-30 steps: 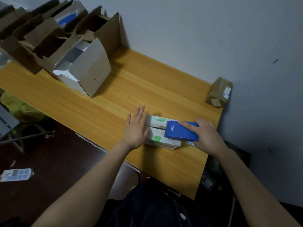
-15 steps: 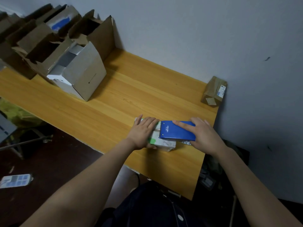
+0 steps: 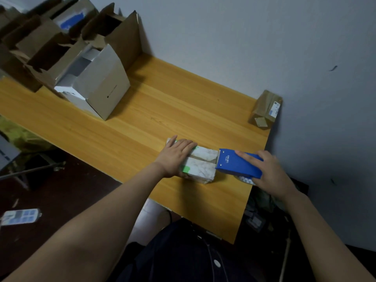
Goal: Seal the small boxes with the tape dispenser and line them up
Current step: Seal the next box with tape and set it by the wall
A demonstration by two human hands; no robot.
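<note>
A small white box with green marks point(image 3: 200, 166) lies on the wooden table point(image 3: 142, 123) near its front right corner. My left hand point(image 3: 175, 156) lies flat over the box's left end and presses it down. My right hand point(image 3: 268, 174) grips the blue tape dispenser point(image 3: 237, 164), forefinger stretched along its top. The dispenser's front edge sits at the box's right end, over the seam between the two top flaps. A small sealed brown box point(image 3: 265, 109) stands at the table's far right corner against the wall.
Several open cardboard boxes point(image 3: 61, 43) crowd the table's far left, with a grey open box point(image 3: 97, 84) tipped in front of them. The wall point(image 3: 264, 37) runs along the table's back. The floor lies below at left, with a white and blue object point(image 3: 20, 216) on it.
My right hand has drawn the dispenser rightward along the box top to its right end. My left hand moved from beside the box onto its left end.
</note>
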